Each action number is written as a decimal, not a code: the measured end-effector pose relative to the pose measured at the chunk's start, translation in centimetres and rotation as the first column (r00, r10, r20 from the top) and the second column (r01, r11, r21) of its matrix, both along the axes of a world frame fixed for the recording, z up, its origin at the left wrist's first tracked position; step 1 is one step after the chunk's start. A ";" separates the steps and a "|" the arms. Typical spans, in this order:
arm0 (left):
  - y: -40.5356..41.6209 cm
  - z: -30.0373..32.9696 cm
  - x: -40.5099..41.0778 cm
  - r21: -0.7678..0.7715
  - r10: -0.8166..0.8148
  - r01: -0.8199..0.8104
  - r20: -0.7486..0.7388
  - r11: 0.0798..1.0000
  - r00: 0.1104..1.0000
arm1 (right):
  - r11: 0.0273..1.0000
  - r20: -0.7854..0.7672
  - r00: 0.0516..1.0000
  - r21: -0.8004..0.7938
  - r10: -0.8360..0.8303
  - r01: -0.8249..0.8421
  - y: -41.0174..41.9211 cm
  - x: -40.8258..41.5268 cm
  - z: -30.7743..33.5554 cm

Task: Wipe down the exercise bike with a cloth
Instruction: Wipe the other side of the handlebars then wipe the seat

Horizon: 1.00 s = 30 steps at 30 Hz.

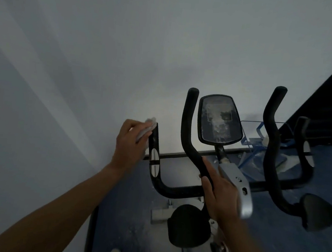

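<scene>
The exercise bike point(183, 191) stands before me, with black handlebars, a grey stem and a dusty, smeared console screen point(219, 120). My left hand point(131, 143) holds a crumpled white cloth point(146, 128) against the top of the left handle grip point(155, 145), which has silver sensor pads. My right hand point(221, 199) grips the lower part of the curved inner left handlebar point(190, 132), beside the grey stem. The outer right handlebars point(272, 139) stand untouched. The black pedal point(188, 226) shows below my right hand.
A white wall point(107, 50) runs close along the left and behind the bike. The floor point(291, 247) is blue and dusty. A blue metal frame with a clear panel point(258, 138) sits behind the console. A dark panel point(328, 96) leans at the far right.
</scene>
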<state>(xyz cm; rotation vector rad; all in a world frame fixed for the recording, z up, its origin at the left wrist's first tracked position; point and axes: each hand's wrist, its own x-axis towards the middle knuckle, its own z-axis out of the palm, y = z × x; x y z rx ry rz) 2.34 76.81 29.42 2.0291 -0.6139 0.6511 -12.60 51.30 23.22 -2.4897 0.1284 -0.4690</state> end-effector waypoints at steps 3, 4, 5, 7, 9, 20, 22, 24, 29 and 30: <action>0.9 -1.1 -0.5 0.100 -0.047 0.048 -0.017 0.994 0.999 | 1.000 -0.002 1.000 -0.005 -0.004 0.004 0.0 0.1 -0.1; 1.1 -1.2 -0.7 0.113 -0.066 0.069 -0.024 0.991 0.998 | 1.000 -0.003 1.000 -0.001 -0.006 0.006 -0.1 0.1 -0.1; 1.1 -1.1 -0.8 0.116 -0.075 0.077 -0.026 0.990 0.997 | 1.000 -0.004 1.000 0.004 -0.008 0.008 -0.1 0.1 -0.2; 0.7 -0.5 -0.7 0.092 -0.052 0.052 -0.009 0.994 0.999 | 1.000 -0.006 1.000 0.010 -0.008 0.009 0.0 0.1 -0.1; 0.0 0.3 -0.2 0.070 -0.019 0.018 0.014 0.997 1.000 | 1.000 -0.011 1.000 0.010 -0.008 0.008 0.0 0.1 -0.1; 2.9 -2.6 -2.3 0.231 -0.176 0.193 -0.093 0.954 0.980 | 1.000 0.001 1.000 0.017 -0.009 0.009 0.2 0.0 0.2; 2.0 -1.4 -1.4 0.249 -0.176 0.173 -0.011 0.953 0.984 | 1.000 -0.014 1.000 0.016 -0.011 0.012 0.2 0.0 0.2; 0.6 -0.3 -0.2 0.287 -0.175 0.141 0.095 0.948 0.980 | 1.000 -0.014 1.000 0.018 -0.015 0.016 0.3 -0.1 0.3; -0.8 -1.1 0.3 0.479 -0.262 0.142 0.195 0.866 0.945 | 0.999 -0.003 1.000 0.023 -0.025 0.025 0.4 -0.1 0.6; -0.6 -1.7 -0.2 0.453 -0.259 0.170 0.142 0.875 0.955 | 0.999 0.001 1.000 0.026 -0.025 0.025 0.4 -0.1 0.6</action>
